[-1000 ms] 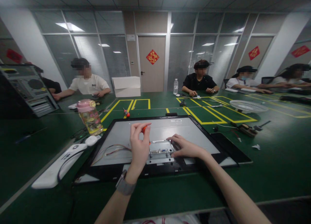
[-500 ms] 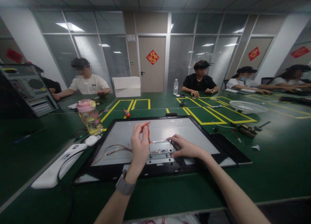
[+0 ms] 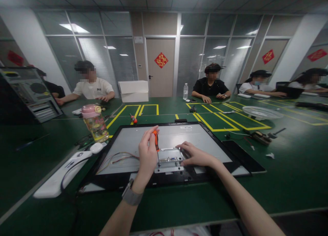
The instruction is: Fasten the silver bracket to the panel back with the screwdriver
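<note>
My left hand is closed around the orange and black handle of a screwdriver. The screwdriver stands nearly upright, its shaft pointing down at the left end of a silver metal bracket with a row of connector ports. Gripping the bracket's right end is my right hand, thumb at the near side and fingers at the far side. The bracket sits on the grey back of a flat display panel with a black frame. Thin coloured wires lie on the panel, left of my left hand.
Left of the panel are a pink-lidded bottle and a white power strip with a black cable. An open computer case stands far left. At right lie a black slab and a clear plate. Several people sit across the table.
My left fingers have shifted on the screwdriver handle, and more of the orange and black grip shows. My right hand and the panel stay where they were.
</note>
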Motion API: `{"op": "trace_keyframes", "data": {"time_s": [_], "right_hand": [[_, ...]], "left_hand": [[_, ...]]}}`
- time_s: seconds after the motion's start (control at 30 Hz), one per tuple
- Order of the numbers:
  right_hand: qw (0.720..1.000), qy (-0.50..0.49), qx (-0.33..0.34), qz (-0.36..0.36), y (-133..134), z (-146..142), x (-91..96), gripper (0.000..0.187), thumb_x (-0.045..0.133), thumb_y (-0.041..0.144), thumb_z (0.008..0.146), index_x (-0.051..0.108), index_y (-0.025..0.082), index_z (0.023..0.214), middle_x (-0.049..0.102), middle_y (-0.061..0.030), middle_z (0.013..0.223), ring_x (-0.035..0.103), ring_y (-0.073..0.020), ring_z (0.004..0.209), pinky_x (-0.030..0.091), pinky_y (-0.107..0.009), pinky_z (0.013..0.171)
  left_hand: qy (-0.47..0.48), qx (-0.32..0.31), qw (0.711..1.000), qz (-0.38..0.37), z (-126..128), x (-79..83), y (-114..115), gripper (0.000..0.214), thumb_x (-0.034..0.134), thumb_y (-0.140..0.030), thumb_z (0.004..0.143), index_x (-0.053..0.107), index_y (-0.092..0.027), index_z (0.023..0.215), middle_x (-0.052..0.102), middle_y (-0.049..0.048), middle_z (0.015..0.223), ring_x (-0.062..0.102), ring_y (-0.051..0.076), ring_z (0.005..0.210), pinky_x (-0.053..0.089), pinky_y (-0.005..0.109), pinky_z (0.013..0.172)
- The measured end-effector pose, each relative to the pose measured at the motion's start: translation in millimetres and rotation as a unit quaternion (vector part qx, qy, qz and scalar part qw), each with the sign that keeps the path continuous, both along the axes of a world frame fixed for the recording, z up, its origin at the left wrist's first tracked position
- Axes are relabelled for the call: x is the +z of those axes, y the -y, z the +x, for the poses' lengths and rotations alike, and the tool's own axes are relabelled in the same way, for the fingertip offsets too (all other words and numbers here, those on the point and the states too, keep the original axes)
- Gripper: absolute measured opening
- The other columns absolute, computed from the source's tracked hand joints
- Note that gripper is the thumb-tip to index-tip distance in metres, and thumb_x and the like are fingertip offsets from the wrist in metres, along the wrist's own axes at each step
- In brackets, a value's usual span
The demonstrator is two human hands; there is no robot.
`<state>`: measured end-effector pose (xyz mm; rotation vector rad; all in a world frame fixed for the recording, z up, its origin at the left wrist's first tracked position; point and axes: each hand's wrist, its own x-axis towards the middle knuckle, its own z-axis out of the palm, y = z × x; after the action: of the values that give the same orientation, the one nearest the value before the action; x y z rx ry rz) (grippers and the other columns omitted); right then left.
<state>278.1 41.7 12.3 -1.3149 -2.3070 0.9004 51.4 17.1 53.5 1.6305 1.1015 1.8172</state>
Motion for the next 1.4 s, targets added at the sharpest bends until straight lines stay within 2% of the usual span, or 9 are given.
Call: {"op": "trace_keyframes", "data": {"time_s": [0.1,0.27,0.33,0.47,0.6,0.73,0.93,1.17,1.4], "right_hand": [[1.0,-0.002,0.002,0.003,-0.3,0.0,-0.4,0.072,0.076,0.038,0.07,0.048,0.023,0.134,0.044,-0.0075,0.124,0.048,-0.0261,0.114,0.039,-0.037,0.103],[1.0,-0.003,-0.003,-0.002,1.1,-0.6,1.4,0.072,0.077,0.037,0.069,0.049,0.023,0.134,0.044,-0.0075,0.124,0.047,-0.0269,0.115,0.039,-0.038,0.103],[1.0,-0.006,-0.004,-0.004,1.7,-0.8,2.4,0.072,0.076,0.038,0.069,0.049,0.022,0.134,0.044,-0.0077,0.124,0.048,-0.0267,0.114,0.04,-0.037,0.102],[1.0,-0.005,-0.002,-0.006,1.4,-0.2,2.2,0.072,0.076,0.038,0.07,0.048,0.023,0.134,0.044,-0.0072,0.124,0.049,-0.026,0.112,0.041,-0.037,0.1],[1.0,-0.002,0.0,-0.004,-0.2,0.3,0.3,0.072,0.076,0.038,0.07,0.048,0.023,0.134,0.043,-0.0073,0.124,0.048,-0.0259,0.113,0.04,-0.037,0.101],[1.0,-0.003,0.001,0.005,-0.2,-0.6,-0.1,0.072,0.077,0.035,0.069,0.049,0.022,0.134,0.044,-0.0075,0.122,0.048,-0.0256,0.112,0.04,-0.036,0.101],[1.0,-0.001,-0.001,0.003,1.0,-0.7,1.2,0.071,0.076,0.038,0.069,0.049,0.023,0.133,0.044,-0.0077,0.124,0.047,-0.0272,0.115,0.04,-0.038,0.102],[1.0,-0.002,0.0,-0.001,1.3,0.1,1.3,0.07,0.076,0.038,0.07,0.048,0.024,0.134,0.044,-0.007,0.124,0.048,-0.0261,0.115,0.04,-0.037,0.102],[1.0,0.004,-0.002,-0.006,2.3,-1.0,4.2,0.071,0.076,0.036,0.071,0.048,0.023,0.134,0.044,-0.0076,0.123,0.049,-0.0253,0.113,0.04,-0.037,0.102]], "left_hand": [[-0.015,0.012,1.0,0.011,0.2,0.3,-0.1,0.026,0.045,-0.023,0.093,0.065,-0.02,0.11,0.064,0.006,0.1,0.06,0.017,0.095,0.046,0.029,0.085],[-0.048,0.068,0.995,0.054,0.7,1.9,1.1,0.012,0.062,-0.025,0.084,0.07,-0.02,0.091,0.053,0.0019,0.086,0.054,0.013,0.075,0.046,0.026,0.074],[-0.045,0.068,0.995,0.053,0.0,2.0,1.4,0.014,0.058,-0.026,0.086,0.07,-0.02,0.091,0.053,0.0022,0.087,0.054,0.014,0.077,0.046,0.026,0.074],[-0.038,0.025,0.998,0.043,-1.6,1.7,1.4,0.027,0.041,-0.02,0.093,0.068,-0.02,0.1,0.061,0.0048,0.096,0.057,0.016,0.092,0.044,0.028,0.083],[-0.045,0.033,0.998,0.036,-0.8,1.0,0.7,0.023,0.048,-0.022,0.091,0.068,-0.02,0.103,0.059,0.0039,0.092,0.057,0.015,0.085,0.045,0.027,0.079],[-0.054,0.067,0.995,0.055,-0.3,0.1,0.4,0.014,0.061,-0.026,0.085,0.07,-0.02,0.093,0.052,0.0018,0.086,0.054,0.014,0.076,0.046,0.026,0.074],[-0.035,0.019,0.998,0.046,-2.4,0.7,0.5,0.028,0.041,-0.02,0.093,0.068,-0.02,0.101,0.062,0.0052,0.098,0.057,0.017,0.095,0.044,0.029,0.086],[-0.05,0.063,0.996,0.049,-0.1,0.5,0.9,0.015,0.059,-0.026,0.085,0.07,-0.02,0.094,0.054,0.0032,0.089,0.055,0.014,0.078,0.047,0.027,0.076],[-0.039,0.019,0.998,0.047,-2.1,2.1,1.5,0.029,0.04,-0.019,0.093,0.068,-0.02,0.102,0.063,0.0063,0.101,0.057,0.017,0.099,0.044,0.03,0.088]]}}
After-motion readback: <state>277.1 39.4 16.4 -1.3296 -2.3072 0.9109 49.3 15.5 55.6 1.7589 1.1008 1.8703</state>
